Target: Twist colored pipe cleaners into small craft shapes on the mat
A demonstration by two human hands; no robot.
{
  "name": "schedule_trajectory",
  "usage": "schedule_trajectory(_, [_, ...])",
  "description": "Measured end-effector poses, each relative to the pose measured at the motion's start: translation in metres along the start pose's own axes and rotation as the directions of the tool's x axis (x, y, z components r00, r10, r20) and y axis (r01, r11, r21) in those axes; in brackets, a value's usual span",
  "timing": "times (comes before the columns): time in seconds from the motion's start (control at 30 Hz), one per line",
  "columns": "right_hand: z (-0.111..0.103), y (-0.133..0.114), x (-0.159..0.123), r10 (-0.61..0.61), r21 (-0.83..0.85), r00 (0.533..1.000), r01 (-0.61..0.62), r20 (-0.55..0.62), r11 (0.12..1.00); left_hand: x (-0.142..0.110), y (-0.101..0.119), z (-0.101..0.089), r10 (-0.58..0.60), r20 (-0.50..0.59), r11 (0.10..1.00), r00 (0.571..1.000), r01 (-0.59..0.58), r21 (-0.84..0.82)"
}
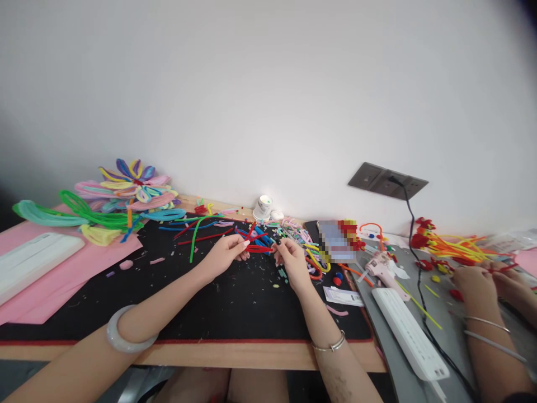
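Several red pipe cleaners point(260, 249) stretch between my two hands above the black mat. My left hand point(229, 250) pinches them at one end, where red ends cross and stick up. At the other end, the fingers of my right hand point(289, 258) are closed on the same red bundle. Blue pipe cleaners point(260, 238) lie just behind it. A green pipe cleaner point(193, 240) and more red and blue ones lie to the left of my left hand. Beyond my right hand is a heap of small pastel cut pieces point(296, 228).
A large pipe-cleaner flower point(136, 184) sits on pink paper point(104, 263) at left. A paper cup point(263, 207) stands by the wall. At right are a glue gun point(381, 268), a white power strip point(409, 330), a black cable point(413, 240) and a co-worker's hands point(476, 282) holding something red.
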State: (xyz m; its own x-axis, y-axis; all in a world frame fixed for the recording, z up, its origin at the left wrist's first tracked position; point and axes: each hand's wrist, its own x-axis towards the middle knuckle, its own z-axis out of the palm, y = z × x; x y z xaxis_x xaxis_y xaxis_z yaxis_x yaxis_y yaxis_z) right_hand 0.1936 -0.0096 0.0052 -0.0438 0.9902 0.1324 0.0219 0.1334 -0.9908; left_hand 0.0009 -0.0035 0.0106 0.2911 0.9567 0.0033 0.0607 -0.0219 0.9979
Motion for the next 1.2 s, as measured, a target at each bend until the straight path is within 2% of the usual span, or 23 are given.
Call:
schedule_trajectory(0.1, [0.007, 0.001, -0.003, 0.032, 0.027, 0.992, -0.036, 0.124, 0.999, 0.000, -0.001, 0.001, 0.014, -0.008, 1.000, 1.000, -0.014, -0.023])
schedule_trajectory(0.17, [0.010, 0.002, -0.004, 0.035, 0.041, 0.987, -0.042, 0.156, 0.998, 0.000, -0.003, 0.002, 0.027, 0.013, 1.000, 1.000, -0.027, -0.015])
schedule_trajectory(0.27, [0.011, 0.004, -0.004, 0.045, 0.082, 0.989, -0.057, 0.144, 0.995, 0.000, -0.006, 0.002, 0.043, 0.068, 0.999, 0.997, -0.044, 0.019])
schedule_trajectory(0.5, [0.010, -0.001, -0.006, 0.149, 0.238, 0.976, -0.184, 0.158, 0.954, -0.001, -0.010, 0.004, 0.038, 0.179, 0.998, 0.983, -0.045, 0.037])
schedule_trajectory(0.67, [0.010, -0.002, -0.006, 0.127, 0.269, 0.974, -0.176, 0.188, 0.947, -0.002, -0.009, 0.006, 0.010, 0.255, 1.000, 0.967, -0.014, 0.016])
schedule_trajectory(0.9, [0.009, 0.001, -0.005, 0.100, 0.183, 0.971, -0.141, 0.219, 0.973, -0.002, -0.008, 0.005, 0.044, 0.236, 0.998, 0.971, -0.053, 0.034])
schedule_trajectory(1.03, [0.010, -0.001, -0.005, 0.092, 0.187, 0.977, -0.129, 0.192, 0.974, -0.001, -0.010, 0.004, 0.065, 0.196, 0.994, 0.979, -0.081, 0.077])
schedule_trajectory(1.2, [0.012, -0.004, -0.006, 0.118, 0.202, 0.982, -0.146, 0.145, 0.968, -0.002, -0.012, 0.004, 0.069, 0.213, 0.991, 0.975, -0.091, 0.097])
